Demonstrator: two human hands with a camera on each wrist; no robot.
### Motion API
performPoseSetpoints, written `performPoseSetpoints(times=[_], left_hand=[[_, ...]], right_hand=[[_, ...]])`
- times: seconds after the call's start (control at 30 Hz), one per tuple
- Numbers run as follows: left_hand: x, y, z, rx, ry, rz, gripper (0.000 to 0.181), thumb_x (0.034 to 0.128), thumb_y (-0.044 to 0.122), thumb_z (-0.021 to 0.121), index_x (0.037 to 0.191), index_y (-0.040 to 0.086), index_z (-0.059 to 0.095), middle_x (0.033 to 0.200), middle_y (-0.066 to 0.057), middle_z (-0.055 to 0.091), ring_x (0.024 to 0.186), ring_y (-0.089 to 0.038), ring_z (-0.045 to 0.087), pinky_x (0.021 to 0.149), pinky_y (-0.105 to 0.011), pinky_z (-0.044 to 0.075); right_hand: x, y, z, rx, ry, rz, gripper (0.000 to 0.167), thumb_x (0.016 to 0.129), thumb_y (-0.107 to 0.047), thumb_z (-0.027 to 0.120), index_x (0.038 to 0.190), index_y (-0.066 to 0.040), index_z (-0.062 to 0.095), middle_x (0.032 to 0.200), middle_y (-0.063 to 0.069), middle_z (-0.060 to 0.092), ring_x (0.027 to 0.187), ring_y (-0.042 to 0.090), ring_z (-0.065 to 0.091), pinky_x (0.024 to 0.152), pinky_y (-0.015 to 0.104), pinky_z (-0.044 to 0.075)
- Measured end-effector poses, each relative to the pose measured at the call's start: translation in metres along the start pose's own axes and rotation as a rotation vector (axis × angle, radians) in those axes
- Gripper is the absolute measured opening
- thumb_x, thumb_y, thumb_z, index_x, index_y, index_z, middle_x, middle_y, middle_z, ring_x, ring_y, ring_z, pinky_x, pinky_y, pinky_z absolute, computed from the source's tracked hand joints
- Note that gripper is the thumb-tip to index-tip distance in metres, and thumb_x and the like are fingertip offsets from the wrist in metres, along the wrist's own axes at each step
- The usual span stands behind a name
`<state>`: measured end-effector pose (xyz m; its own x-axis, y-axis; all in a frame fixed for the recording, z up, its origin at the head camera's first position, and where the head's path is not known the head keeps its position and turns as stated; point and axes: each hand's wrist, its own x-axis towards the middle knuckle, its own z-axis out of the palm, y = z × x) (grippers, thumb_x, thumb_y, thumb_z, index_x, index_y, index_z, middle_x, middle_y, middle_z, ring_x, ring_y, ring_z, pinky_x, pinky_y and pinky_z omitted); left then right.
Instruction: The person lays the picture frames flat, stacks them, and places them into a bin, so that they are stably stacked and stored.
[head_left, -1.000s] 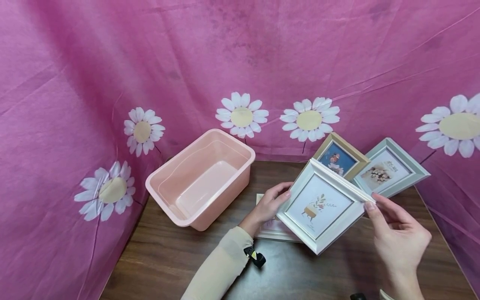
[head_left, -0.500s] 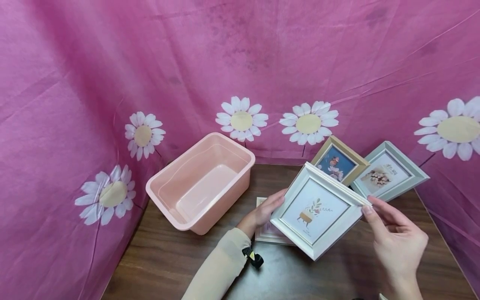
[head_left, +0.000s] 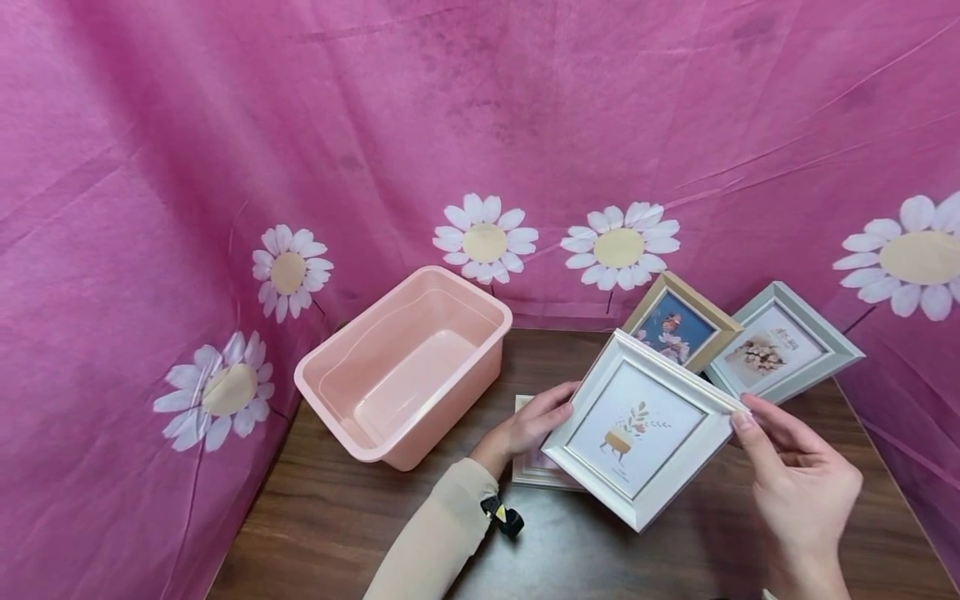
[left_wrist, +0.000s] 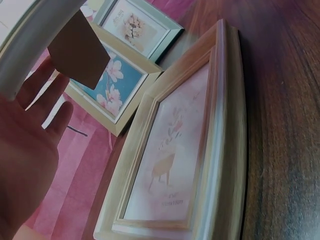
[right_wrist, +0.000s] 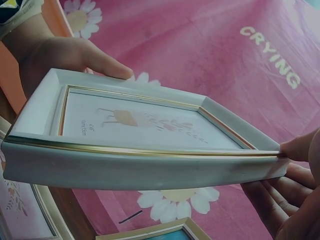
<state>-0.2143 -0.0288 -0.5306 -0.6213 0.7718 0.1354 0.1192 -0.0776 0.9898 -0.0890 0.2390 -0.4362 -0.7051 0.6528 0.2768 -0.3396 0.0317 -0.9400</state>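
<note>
A white picture frame (head_left: 639,429) with a plant-pot print is held tilted above the table by both hands. The left hand (head_left: 528,427) grips its left edge, fingers behind and thumb at the side. At its right corner, the right hand (head_left: 802,475) pinches the frame between thumb and fingers. Below it lies a cream frame (left_wrist: 170,145), mostly covered in the head view. A tan frame (head_left: 707,364) with a blue picture stands behind, beside a pale green frame (head_left: 825,360) with a flower print. In the right wrist view the white frame (right_wrist: 150,167) spans both hands.
An empty pink bin (head_left: 450,421) stands at the left on the dark wooden table (head_left: 300,533). Pink cloth (head_left: 390,125) with printed daisies hangs behind and at both sides.
Both hands have lowered the white frame slightly in the head view, and it has shifted a little left, then back right. Both hands keep their hold on it.
</note>
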Motion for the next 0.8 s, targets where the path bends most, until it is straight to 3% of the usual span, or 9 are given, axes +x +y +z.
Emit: performPoseSetpoints(times=[0.23,0.47,0.6,0.8], left_hand=[[-0.002,-0.001,-0.002,0.044,0.013,0.031,0.084,0.1109,0.056,0.045,0.161,-0.011,0.034,0.156,-0.039,0.047,0.125,-0.004,0.056,0.110,-0.019,0.048],[-0.008,0.000,-0.006,0.185,0.047,0.014,0.080,0.1102,0.054,0.046,0.158,-0.009,0.042,0.152,-0.033,0.055,0.126,-0.014,0.057,0.111,-0.021,0.047],[-0.010,0.001,-0.007,0.242,0.054,0.007,0.071,0.1105,0.047,0.048,0.155,-0.009,0.047,0.150,-0.030,0.058,0.126,-0.014,0.057,0.111,-0.022,0.047],[-0.015,-0.001,-0.008,0.257,0.071,0.029,0.054,0.1091,0.026,0.055,0.149,-0.010,0.054,0.141,-0.031,0.064,0.119,-0.008,0.059,0.109,-0.024,0.050]], right_hand=[[0.002,0.003,0.002,0.123,0.020,0.007,0.026,0.086,0.017,0.077,0.112,0.022,0.073,0.084,0.003,0.084,0.062,0.006,0.076,0.060,0.012,0.058],[0.001,0.005,0.002,0.154,0.031,0.019,0.026,0.086,0.018,0.077,0.111,0.022,0.074,0.084,0.005,0.084,0.063,0.007,0.077,0.061,0.013,0.059],[0.002,0.005,0.002,0.122,0.038,0.026,0.027,0.086,0.017,0.078,0.112,0.022,0.073,0.084,0.004,0.084,0.063,0.006,0.077,0.060,0.013,0.059],[0.003,0.006,0.001,0.193,0.043,0.022,0.027,0.085,0.019,0.077,0.111,0.024,0.072,0.084,0.007,0.084,0.063,0.009,0.077,0.061,0.015,0.060]])
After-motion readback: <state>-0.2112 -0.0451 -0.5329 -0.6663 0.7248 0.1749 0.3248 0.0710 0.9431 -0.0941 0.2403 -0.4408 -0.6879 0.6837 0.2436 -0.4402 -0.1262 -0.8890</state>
